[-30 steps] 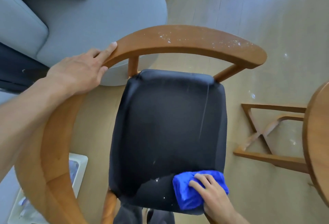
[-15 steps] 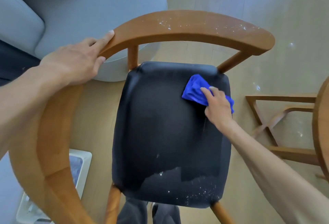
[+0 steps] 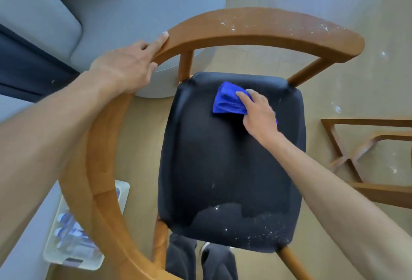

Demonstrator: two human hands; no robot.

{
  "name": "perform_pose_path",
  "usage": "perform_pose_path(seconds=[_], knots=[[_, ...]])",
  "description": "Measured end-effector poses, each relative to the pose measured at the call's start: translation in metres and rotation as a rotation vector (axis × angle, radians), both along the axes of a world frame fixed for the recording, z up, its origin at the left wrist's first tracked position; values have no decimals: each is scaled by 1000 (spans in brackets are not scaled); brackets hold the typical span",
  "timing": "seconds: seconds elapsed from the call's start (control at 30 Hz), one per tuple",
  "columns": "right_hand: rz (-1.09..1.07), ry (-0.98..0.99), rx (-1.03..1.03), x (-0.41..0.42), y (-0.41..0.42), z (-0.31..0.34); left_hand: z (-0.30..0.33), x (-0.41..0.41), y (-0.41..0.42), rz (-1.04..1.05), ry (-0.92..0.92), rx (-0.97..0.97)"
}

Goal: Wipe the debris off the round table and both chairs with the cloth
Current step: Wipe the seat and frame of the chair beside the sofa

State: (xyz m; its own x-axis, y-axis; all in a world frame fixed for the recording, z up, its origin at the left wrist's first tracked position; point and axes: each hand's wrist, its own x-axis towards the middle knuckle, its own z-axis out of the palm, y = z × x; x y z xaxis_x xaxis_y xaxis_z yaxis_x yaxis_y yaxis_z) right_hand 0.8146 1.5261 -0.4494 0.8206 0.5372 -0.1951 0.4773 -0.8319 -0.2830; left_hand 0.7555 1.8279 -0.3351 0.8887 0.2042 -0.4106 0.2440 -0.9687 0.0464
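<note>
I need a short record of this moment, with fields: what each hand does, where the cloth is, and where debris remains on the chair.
left hand: grips the curved wooden backrest of the chair
right hand: presses the blue cloth on the seat
cloth position: far part of the black seat, near the backrest
debris on seat: white specks along the near edge
debris on backrest: white specks on the top rail
floor: scattered specks right of the chair

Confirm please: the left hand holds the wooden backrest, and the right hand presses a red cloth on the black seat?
Not quite: the cloth is blue, not red, as the head view shows. The left hand does hold the wooden backrest, and the right hand presses the cloth on the black seat.
</note>
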Motion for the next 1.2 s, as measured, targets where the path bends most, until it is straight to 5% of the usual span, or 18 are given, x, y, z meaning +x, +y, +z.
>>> perform_pose_path(seconds=[0.1, 0.3, 0.43, 0.63, 0.73, 0.83, 1.07, 1.2], knots=[[-69, -43, -98, -16, 40, -16, -1, 0, 0, -4, -11, -11], [571, 85, -42, -211, -89, -13, 9, 2, -2, 5, -23, -6], [868, 251, -126, -216, -135, 14, 6, 1, -4, 1, -15, -19], [344, 46, 135, -58, -30, 18, 0, 3, -3, 3, -27, -40], [15, -49, 58, 34, 52, 10, -4, 6, 3, 3, -34, -46], [-151, -70, -36, 32, 109, -18, -8, 4, 3, -13, -55, -33], [486, -30, -18, -157, 9, -31, 4, 5, -1, -8, -53, -41], [764, -1, -53, -161, -61, -5, 9, 3, -3, -14, -20, -30]])
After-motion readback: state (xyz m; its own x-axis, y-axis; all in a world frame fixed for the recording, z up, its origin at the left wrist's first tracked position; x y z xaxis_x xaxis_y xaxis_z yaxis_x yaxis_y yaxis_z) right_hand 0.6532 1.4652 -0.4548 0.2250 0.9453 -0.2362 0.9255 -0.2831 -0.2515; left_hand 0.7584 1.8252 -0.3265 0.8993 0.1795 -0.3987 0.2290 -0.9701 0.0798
